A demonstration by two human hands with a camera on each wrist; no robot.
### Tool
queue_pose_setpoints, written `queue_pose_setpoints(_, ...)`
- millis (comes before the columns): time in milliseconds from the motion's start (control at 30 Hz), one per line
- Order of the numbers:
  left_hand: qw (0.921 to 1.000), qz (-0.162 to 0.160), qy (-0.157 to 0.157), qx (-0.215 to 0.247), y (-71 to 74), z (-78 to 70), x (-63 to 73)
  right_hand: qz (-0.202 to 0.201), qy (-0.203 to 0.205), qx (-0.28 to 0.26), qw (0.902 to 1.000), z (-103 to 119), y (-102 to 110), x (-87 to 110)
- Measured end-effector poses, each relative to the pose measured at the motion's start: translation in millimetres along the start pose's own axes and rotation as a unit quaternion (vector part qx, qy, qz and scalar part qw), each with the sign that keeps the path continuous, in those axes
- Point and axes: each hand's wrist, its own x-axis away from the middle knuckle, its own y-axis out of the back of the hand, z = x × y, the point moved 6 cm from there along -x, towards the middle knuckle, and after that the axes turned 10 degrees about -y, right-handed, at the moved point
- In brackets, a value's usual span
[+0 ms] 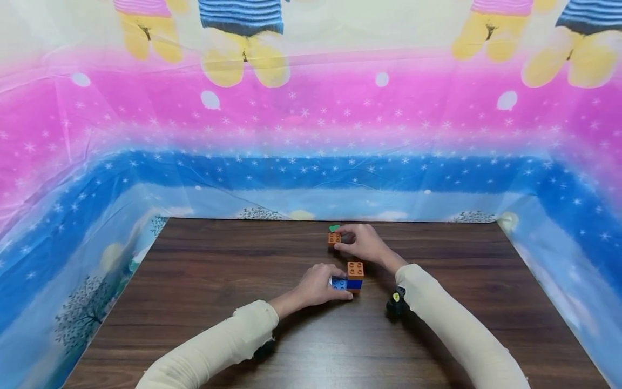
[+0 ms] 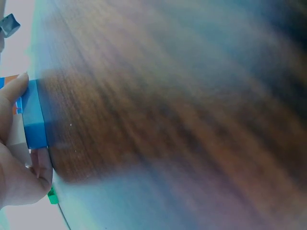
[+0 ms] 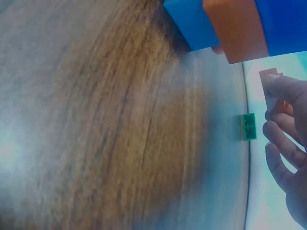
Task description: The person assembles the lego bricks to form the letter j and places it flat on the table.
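My left hand (image 1: 318, 283) grips a joined group of toy building blocks, fingers behind and thumb along the front. In it, a dark blue block (image 1: 354, 284) sits between an orange block (image 1: 355, 270) on top and another orange one beneath. A light blue block (image 1: 338, 283) adjoins them on the left, beside a white block (image 2: 17, 139) seen in the left wrist view. Farther back, my right hand (image 1: 364, 242) pinches a separate orange block (image 3: 269, 88) between thumb and fingers. Just behind that block lies a green block (image 3: 248, 126), apart from the fingers.
A brown wood-grain table (image 1: 194, 281) carries everything. Along its back edge and both sides hangs a printed cloth (image 1: 311, 173). A black wrist device (image 1: 396, 303) hangs below the right cuff.
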Motion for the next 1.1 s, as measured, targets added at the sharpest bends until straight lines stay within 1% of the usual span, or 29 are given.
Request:
queue_pose_setpoints(367,1.0,0.004,0.003,0.0,-0.4,1.3,0.8,-0.019,0.036,0.015,0.999,10.0,20.0,11.2)
queue_pose_setpoints(767,1.0,0.004,0.004,-0.001,-1.1,1.5,-0.2,-0.014,0.035,0.02,0.9991,17.0,36.5,27.9)
queue_pose_setpoints(1100,1.0,0.003,0.004,0.004,-1.4,1.0,-0.3,-0.029,0.067,0.021,0.9971,24.1,48.9,44.3)
